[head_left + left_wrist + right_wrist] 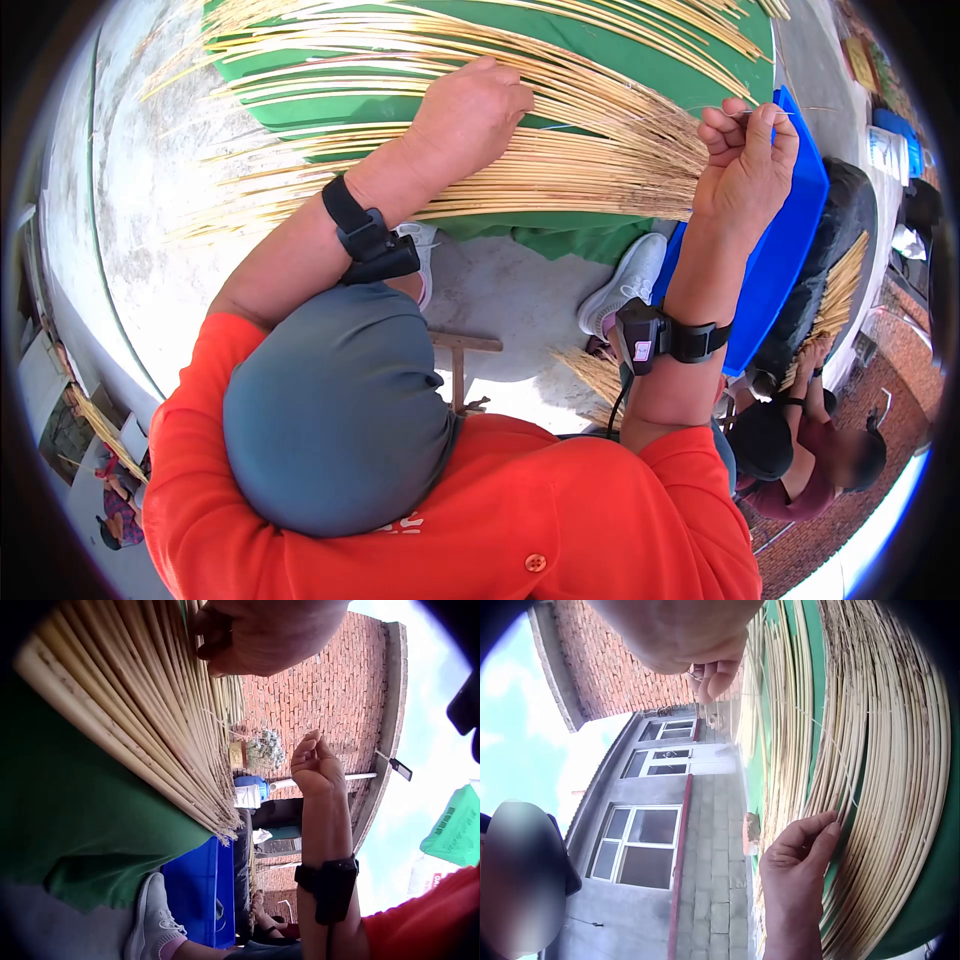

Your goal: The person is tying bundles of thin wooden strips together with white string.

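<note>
Long straw-coloured plant stalks (560, 185) lie spread in a fan over a green cloth (350, 112), their thin tufted ends gathered toward the right. My left hand (470, 110) is on top of the stalks, thumb and forefinger pinching together close to the surface. A thin pale thread (841, 754) crosses the stalks between my hands in the right wrist view. Raised above the tufted ends, my right hand (750, 170) pinches the thread between thumb and forefinger, its other fingers curled. In the left wrist view that right hand (319, 769) appears against a brick wall.
A blue plastic tub (785, 270) stands to the right, beside a black padded object (850, 200). More stalks (690, 45) lie at the far side of the cloth. Below are a wooden stool (460, 345) and a light shoe (635, 275). Another person (810, 465) sits at lower right.
</note>
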The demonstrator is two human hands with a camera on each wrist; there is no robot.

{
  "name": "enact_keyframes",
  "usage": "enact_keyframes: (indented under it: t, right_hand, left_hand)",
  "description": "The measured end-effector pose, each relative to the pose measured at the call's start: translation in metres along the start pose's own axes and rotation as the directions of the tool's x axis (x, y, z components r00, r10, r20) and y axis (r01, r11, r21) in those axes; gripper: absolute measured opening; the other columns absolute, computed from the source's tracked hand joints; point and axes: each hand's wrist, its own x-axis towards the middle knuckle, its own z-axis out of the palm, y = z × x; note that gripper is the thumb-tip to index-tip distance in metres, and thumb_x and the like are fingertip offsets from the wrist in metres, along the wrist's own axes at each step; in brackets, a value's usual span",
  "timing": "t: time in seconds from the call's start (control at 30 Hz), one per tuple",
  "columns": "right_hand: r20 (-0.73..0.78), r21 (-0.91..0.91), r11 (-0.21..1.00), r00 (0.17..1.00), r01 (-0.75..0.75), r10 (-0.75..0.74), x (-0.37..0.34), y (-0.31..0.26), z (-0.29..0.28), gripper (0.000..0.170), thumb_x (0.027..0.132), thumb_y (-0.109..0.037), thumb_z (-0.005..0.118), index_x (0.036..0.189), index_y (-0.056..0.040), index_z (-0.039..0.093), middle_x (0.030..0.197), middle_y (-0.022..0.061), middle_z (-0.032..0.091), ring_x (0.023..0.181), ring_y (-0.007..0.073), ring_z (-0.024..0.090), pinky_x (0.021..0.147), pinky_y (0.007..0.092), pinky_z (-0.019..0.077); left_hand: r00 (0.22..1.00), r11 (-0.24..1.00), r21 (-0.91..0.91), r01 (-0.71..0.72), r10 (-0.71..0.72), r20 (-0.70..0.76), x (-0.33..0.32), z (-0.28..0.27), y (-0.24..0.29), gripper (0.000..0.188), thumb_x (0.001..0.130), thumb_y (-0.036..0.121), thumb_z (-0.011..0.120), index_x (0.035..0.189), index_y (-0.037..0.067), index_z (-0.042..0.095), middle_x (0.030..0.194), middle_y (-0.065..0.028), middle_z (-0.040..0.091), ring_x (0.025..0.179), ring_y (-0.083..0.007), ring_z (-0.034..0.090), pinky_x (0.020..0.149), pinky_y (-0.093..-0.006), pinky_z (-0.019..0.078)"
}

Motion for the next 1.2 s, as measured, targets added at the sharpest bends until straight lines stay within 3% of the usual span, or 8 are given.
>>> enact_keyframes:
  t: [0.37,0.53,0.7,0.73,0.8,1.0,1.2]
  right_hand:
    - [0.097,-0.015,0.963,0.959,-0.268,0.268,-0.033,0.018,0.012,0.019,0.094,-0.024,0.045,0.101,-0.0079,0.040,0.076,0.0117,0.058,0.058,0.0161,0.060,0.050,0.0234,0.0497]
    - [0.158,-0.062,0.872,0.857,-0.486,0.490,-0.053,0.035,0.018,0.014,0.092,-0.021,0.049,0.098,-0.0086,0.045,0.072,0.0066,0.057,0.056,0.0129,0.058,0.048,0.0214,0.0463]
    - [0.226,-0.168,0.765,0.731,-0.622,0.644,-0.071,0.055,0.020,0.011,0.090,-0.016,0.052,0.094,-0.0062,0.050,0.071,0.0041,0.057,0.054,0.0104,0.055,0.048,0.0206,0.0445]
    - [0.207,-0.174,0.757,0.729,-0.629,0.653,-0.075,0.055,0.022,0.010,0.090,-0.016,0.052,0.093,-0.0063,0.051,0.070,0.0040,0.057,0.053,0.0100,0.055,0.046,0.0204,0.0435]
    - [0.207,-0.170,0.738,0.709,-0.653,0.674,-0.080,0.058,0.023,0.010,0.090,-0.016,0.052,0.092,-0.0063,0.051,0.069,0.0040,0.057,0.051,0.0099,0.054,0.045,0.0204,0.0427]
    - [0.239,-0.176,0.729,0.690,-0.661,0.683,-0.085,0.067,0.019,0.010,0.089,-0.016,0.053,0.091,-0.0061,0.053,0.066,0.0040,0.057,0.048,0.0095,0.053,0.041,0.0203,0.0406]
    - [0.234,-0.234,0.738,0.701,-0.633,0.674,-0.087,0.065,0.019,0.009,0.087,-0.013,0.055,0.090,-0.0043,0.055,0.063,0.0043,0.058,0.044,0.0090,0.052,0.037,0.0200,0.0384]
  left_hand:
    - [0.997,0.985,0.158,-0.072,0.075,-0.013,0.004,0.009,-0.009,0.006,0.068,0.012,0.063,0.071,0.008,0.059,0.068,-0.0042,0.049,0.072,-0.0226,0.051,0.066,-0.0330,0.0442]
    - [0.996,0.985,0.158,-0.068,0.077,-0.050,0.006,0.012,-0.006,0.006,0.068,0.009,0.061,0.067,0.006,0.056,0.068,-0.0049,0.050,0.073,-0.0230,0.051,0.066,-0.0338,0.0442]
    - [0.997,0.988,0.152,-0.011,-0.001,0.074,0.011,0.001,0.003,0.006,0.071,0.007,0.059,0.073,0.004,0.054,0.073,-0.0093,0.055,0.079,-0.0281,0.055,0.065,-0.0377,0.0461]
    - [0.997,0.988,0.152,-0.011,0.000,0.075,0.012,-0.002,0.005,0.006,0.071,0.007,0.059,0.073,0.004,0.054,0.073,-0.0093,0.055,0.079,-0.0281,0.055,0.065,-0.0377,0.0461]
    - [0.971,0.983,0.161,0.083,-0.116,0.208,0.014,-0.005,0.008,0.007,0.075,0.010,0.057,0.078,0.004,0.055,0.074,-0.0122,0.058,0.082,-0.0302,0.056,0.067,-0.0397,0.0465]
    - [0.952,0.984,0.032,0.176,-0.179,0.248,0.014,-0.004,0.005,0.015,0.080,0.019,0.054,0.080,0.005,0.060,0.075,-0.0147,0.059,0.078,-0.0325,0.057,0.069,-0.0436,0.0451]
    - [0.916,0.961,0.063,0.269,-0.276,0.291,0.019,-0.002,0.008,0.016,0.079,0.018,0.053,0.079,0.006,0.063,0.077,-0.0145,0.061,0.077,-0.0325,0.058,0.068,-0.0426,0.0452]
